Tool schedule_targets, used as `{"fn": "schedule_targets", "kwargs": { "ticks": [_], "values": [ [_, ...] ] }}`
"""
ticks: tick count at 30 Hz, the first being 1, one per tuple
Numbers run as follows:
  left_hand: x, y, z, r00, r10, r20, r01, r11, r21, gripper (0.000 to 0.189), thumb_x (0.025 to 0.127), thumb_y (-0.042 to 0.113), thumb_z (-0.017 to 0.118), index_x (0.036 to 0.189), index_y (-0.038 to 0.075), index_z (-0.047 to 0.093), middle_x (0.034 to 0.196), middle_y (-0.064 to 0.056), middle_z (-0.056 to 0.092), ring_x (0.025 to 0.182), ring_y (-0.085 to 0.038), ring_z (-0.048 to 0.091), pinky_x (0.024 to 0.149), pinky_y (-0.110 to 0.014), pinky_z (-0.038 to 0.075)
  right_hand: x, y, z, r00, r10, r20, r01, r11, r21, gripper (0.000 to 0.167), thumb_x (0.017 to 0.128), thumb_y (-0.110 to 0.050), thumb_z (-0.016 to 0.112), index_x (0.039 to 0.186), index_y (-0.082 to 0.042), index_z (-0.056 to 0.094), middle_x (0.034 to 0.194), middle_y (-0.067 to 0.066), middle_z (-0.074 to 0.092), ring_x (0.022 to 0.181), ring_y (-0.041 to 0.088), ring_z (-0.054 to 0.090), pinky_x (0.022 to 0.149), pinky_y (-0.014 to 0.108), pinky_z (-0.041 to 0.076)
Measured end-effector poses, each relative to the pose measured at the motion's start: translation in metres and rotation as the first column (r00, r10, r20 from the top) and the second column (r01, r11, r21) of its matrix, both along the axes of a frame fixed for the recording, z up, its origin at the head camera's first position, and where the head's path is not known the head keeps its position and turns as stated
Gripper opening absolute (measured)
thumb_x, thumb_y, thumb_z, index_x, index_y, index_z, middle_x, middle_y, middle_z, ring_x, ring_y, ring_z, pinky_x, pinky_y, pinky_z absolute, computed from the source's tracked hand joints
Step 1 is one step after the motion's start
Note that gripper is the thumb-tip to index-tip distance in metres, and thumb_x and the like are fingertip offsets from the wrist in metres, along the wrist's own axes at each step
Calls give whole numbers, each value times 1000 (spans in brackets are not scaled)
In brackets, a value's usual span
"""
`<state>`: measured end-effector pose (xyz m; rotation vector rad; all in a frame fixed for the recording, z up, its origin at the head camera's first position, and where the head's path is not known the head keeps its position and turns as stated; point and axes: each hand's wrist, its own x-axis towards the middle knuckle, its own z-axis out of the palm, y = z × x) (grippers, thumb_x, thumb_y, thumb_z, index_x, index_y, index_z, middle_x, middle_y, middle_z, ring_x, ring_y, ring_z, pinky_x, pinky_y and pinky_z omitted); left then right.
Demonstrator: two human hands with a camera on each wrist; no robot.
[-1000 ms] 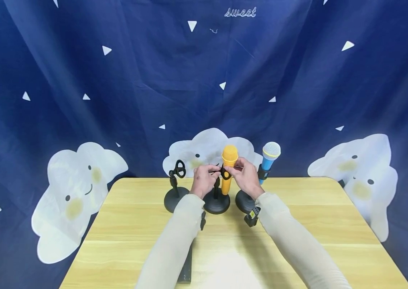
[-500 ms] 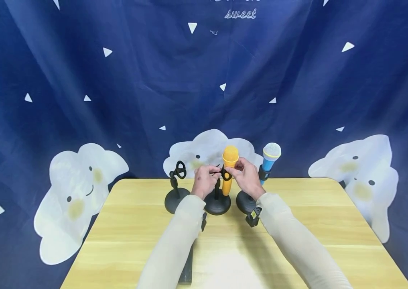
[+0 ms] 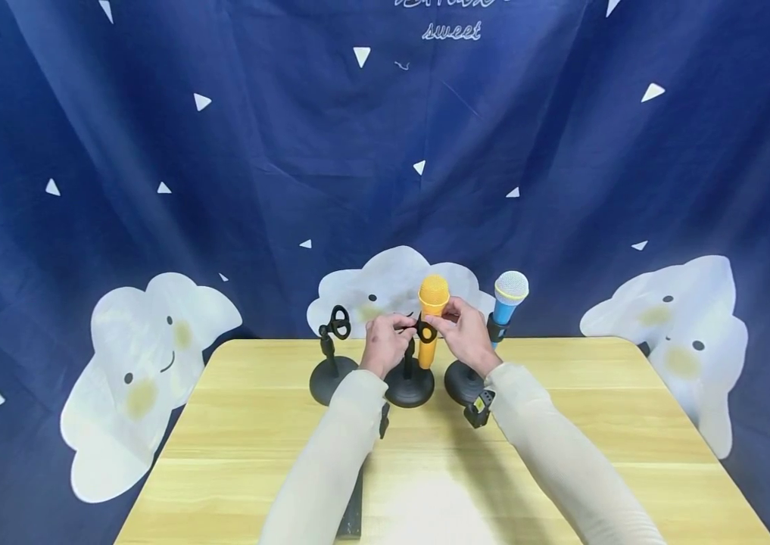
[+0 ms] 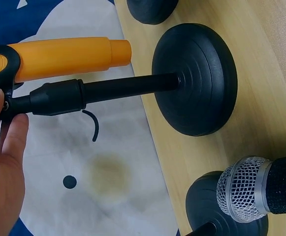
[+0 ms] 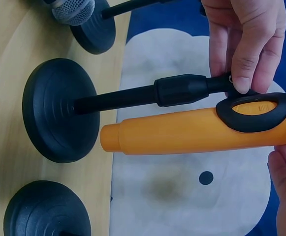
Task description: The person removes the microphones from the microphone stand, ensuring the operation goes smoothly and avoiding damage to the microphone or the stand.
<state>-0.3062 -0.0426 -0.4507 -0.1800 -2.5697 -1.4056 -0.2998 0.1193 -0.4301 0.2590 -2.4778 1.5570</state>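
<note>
An orange microphone (image 3: 434, 292) stands nearly upright in the black ring clip (image 5: 225, 116) of the middle microphone stand (image 3: 409, 390). The clip wraps the upper part of its handle, and the tapered lower end hangs beside the pole, above the round base. With finger and thumb, my left hand (image 3: 385, 344) pinches the joint just under the clip. My right hand (image 3: 469, 338) holds the microphone from its right side near the head, thumb at the clip. In the right wrist view, the microphone's head is out of frame.
To the right, a blue microphone (image 3: 504, 312) with a white head sits in another stand (image 3: 462, 382). A third stand (image 3: 331, 378), its clip holding nothing, is on the left. Partly behind my left sleeve lies a dark-handled microphone (image 4: 244, 189) with a silver mesh head on the wooden table (image 3: 241, 454).
The head view has tilted slightly upward. Both hands and the orange microphone keep almost the same places.
</note>
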Motion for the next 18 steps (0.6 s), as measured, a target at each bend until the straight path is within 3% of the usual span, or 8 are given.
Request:
{"fn": "schedule_targets", "kwargs": {
  "ticks": [8,18],
  "values": [
    [-1,0,-2,1000,-2,-5,2,1000,2,12,88,7,77,100,7,79,104,-10,75,96,-23,72,79,-33,59,0,0,3,1000,2,-1,-2,1000,2,31,92,-18,74,115,1,63,111,18,69,109,34,66,94,47,53],
    [0,0,0,1000,1,27,-1,1000,8,12,88,8,77,100,9,80,103,-6,75,98,-21,71,81,-32,59,-2,1,4,999,14,-47,-14,1000,-6,30,92,-15,74,114,2,65,108,17,69,105,32,67,95,45,53]
  ]
}}
